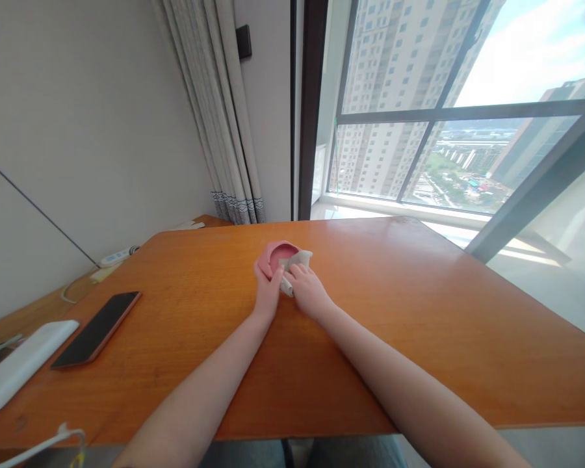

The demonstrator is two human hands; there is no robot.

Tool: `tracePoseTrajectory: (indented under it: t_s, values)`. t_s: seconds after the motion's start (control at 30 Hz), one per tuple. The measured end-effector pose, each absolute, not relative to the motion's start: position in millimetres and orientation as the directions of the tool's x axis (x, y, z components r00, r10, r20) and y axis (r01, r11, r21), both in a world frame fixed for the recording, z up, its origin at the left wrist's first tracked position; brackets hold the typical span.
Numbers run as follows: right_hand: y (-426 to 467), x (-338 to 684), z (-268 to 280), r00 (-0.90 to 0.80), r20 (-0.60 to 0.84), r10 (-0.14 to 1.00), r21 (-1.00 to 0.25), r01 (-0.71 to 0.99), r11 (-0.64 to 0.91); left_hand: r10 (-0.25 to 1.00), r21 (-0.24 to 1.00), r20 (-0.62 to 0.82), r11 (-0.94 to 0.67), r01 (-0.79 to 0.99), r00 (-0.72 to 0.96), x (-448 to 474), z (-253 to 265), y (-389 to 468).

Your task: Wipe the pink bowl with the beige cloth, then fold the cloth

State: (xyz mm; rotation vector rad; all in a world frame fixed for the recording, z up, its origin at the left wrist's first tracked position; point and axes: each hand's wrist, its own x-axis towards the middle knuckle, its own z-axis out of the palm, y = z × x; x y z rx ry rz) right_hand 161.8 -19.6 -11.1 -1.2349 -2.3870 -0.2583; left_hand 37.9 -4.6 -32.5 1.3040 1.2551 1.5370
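1. Head view, far left: a long white plastic case (29, 364) lies near the table's edge, with a white cable (39, 447) at the near corner.
2. Just right of the case, a black-screened smartphone (97, 330) with a reddish edge lies flat, set at a slant.
3. Beyond the phone, by the wall, sits a white power strip (116, 257).
4. Further right hangs a grey curtain (219, 110) with a patterned band near its hem.
5. Mid-table, the left hand (267, 289) is closed around the near left side of a pink faceted bowl (266, 260), its thumb toward the opening; the far fingers are hidden.
6. The bowl is tilted at the centre of the orange-brown wooden table (443, 331), its hollow partly showing.
7. A pale, crumpled cloth (301, 259) covers the bowl's right rim, one end poking out below, between the hands.
8. The right hand (308, 290) has its bent fingers closed on that cloth, against the bowl.
9. At right, a framed window (385, 156) shows high-rise buildings.
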Motion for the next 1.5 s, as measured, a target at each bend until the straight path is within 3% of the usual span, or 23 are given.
tracePoseTrajectory:
  t_s: [0.13, 0.37, 0.6, 0.8, 1.07, 1.13, 1.23, 1.37, 1.5]
  values:
    - [-14.8, 168.0, -11.4, -0.571, 0.41, 0.711, -0.037, 0.769, 0.639, 0.932, 0.965, 0.261, -0.249, 0.078, -0.251, 32.2, -31.3, -1.7]
    - [-10.4, 176.6, -10.3, -0.584, 0.403, 0.705, 0.006, 0.772, 0.636, 0.939, 0.952, 0.289, -0.263, 0.154, -0.188, 25.9, -22.4, -0.2]
    - [-22.4, 158.2, -8.7, -0.516, 0.465, 0.72, -0.024, 0.805, 0.593, 0.915, 0.956, 0.28, -0.292, 0.002, -0.292, 33.8, -41.4, 0.6]
    - [-21.0, 155.9, -9.7, -0.54, 0.415, 0.732, -0.053, 0.789, 0.612, 0.92, 0.972, 0.208, -0.232, -0.035, -0.332, 29.6, -44.4, 6.6]
    - [-21.6, 163.3, -6.6, -0.567, 0.404, 0.718, 0.014, 0.789, 0.615, 0.951, 0.958, 0.266, -0.244, 0.148, -0.155, 13.7, -29.2, 11.5]
    - [-20.7, 164.7, -6.2, -0.563, 0.408, 0.718, 0.02, 0.792, 0.61, 0.952, 0.965, 0.257, -0.243, 0.099, -0.164, 15.9, -27.8, 9.6]
    - [-20.1, 163.8, -6.9, -0.541, 0.427, 0.724, 0.001, 0.801, 0.598, 0.946, 0.964, 0.207, -0.241, -0.113, -0.25, 27.1, -28.8, 2.7]
    - [-19.5, 162.0, -8.5, -0.508, 0.449, 0.735, -0.045, 0.809, 0.586, 0.976, 0.912, 0.144, -0.194, -0.36, -0.161, 42.8, -32.2, -5.6]
    - [-16.8, 165.2, -10.4, -0.548, 0.416, 0.726, -0.062, 0.779, 0.623, 0.978, 0.94, 0.086, -0.143, -0.311, -0.192, 40.2, -36.2, -1.1]
